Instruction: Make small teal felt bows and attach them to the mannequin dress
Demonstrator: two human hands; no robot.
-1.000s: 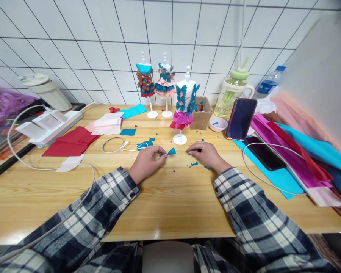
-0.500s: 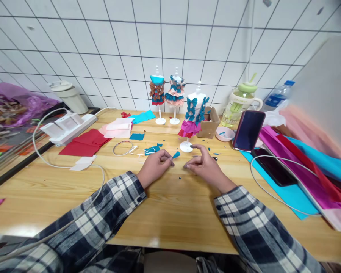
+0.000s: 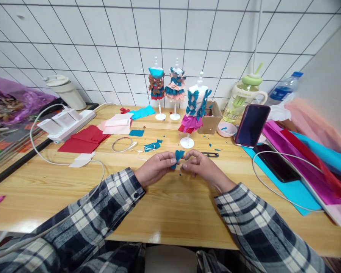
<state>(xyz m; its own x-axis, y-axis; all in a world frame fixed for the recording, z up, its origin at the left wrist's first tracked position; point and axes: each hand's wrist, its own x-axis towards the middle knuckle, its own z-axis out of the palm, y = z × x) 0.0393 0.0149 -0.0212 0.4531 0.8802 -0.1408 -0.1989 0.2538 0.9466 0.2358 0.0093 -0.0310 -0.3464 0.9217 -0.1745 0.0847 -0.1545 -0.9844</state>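
My left hand [image 3: 158, 167] is closed, pinching a small teal piece of fabric or crepe paper [image 3: 179, 154] between thumb and fingers. The piece flares at its top, and its lower part is partly behind the fingers. Just to the right is my right hand [image 3: 200, 167], its fingers curved and apart with nothing visible in them. Beyond the hands stands a miniature dress form [image 3: 195, 102] with teal bows and a magenta and red ruffled skirt. A craft knife or similar black tool [image 3: 210, 154] lies behind my right hand. Teal scraps [image 3: 152, 147] lie beyond my left hand.
Two more dressed forms [image 3: 157, 85] stand by the tiled wall. A cardboard box [image 3: 211, 117], pink bowl [image 3: 226, 129], propped phone [image 3: 252, 125] and bottles are at back right. Red sheets [image 3: 83, 139] and a power strip [image 3: 71, 125] lie left. A white cable crosses my left sleeve.
The teal piece has turned up and shows more of its surface in my left hand. My right hand's raised index finger has curled down, and that hand is nearer the piece.
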